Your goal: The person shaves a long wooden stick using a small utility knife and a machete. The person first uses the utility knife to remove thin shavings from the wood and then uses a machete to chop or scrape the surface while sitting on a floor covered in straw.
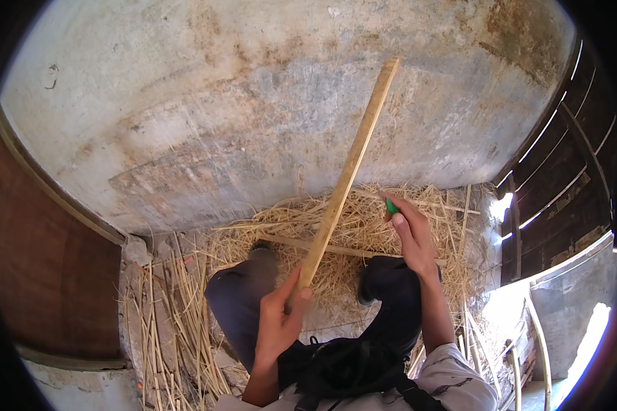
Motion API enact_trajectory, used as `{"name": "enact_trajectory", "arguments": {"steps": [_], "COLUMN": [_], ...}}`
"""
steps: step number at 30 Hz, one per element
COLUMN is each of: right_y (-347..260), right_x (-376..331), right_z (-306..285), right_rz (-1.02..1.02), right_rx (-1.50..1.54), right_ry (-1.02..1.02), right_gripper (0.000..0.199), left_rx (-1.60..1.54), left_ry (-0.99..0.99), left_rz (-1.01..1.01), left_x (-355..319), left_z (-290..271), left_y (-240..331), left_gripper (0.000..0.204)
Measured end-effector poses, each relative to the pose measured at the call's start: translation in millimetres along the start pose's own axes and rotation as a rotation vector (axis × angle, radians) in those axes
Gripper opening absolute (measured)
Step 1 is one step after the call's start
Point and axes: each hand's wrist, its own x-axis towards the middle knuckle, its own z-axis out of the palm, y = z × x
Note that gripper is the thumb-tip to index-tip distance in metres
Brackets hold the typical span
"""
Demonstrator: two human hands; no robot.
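My left hand (280, 320) is closed around the lower end of a long, flat wooden strip (353, 161), yellowish like split bamboo. The strip tilts up and away to the right, its far end in front of the wall. My right hand (415, 236) is closed on a small green-handled tool (391, 205), a short way right of the strip and apart from it. Most of that tool is hidden by the fingers, so its kind does not show. Below both hands, my knees are bent in dark trousers.
Curly straw-coloured shavings (288, 218) cover the floor before the stained wall (253, 116). Another strip (336, 249) lies across them. Many thin sticks (178, 329) lie at left, by a brown door panel (55, 253). Dark slatted boards (555, 171) stand at right, near upright poles (540, 335).
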Motion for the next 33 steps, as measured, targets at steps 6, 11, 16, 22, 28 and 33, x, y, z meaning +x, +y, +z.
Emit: {"name": "enact_trajectory", "arguments": {"steps": [6, 11, 16, 22, 28, 33], "right_y": [-27, -42, -47, -48, -48, -42], "right_x": [-22, -16, -12, -11, -9, -11], "right_z": [22, 34, 37, 35, 31, 32], "right_rz": [-0.385, -0.474, -0.507, -0.498, -0.515, -0.523], "right_rx": [-0.022, -0.183, -0.252, -0.254, -0.282, -0.313], "right_ry": [-0.070, -0.041, 0.037, 0.067, 0.089, 0.082], "right_gripper": [0.033, 0.039, 0.043, 0.043, 0.043, 0.043], "left_rx": [-0.009, 0.036, 0.009, -0.010, -0.081, -0.093], "left_ry": [0.036, 0.005, 0.025, 0.062, 0.044, 0.034], "left_rz": [0.054, -0.017, 0.035, 0.022, -0.040, -0.080], "left_x": [-1, -4, -6, -13, -18, -22], "left_z": [6, 4, 7, 10, 11, 12], "left_y": [-2, 9, 11, 4, 1, -5], "left_gripper": [0.049, 0.049, 0.047, 0.046, 0.045, 0.046]}}
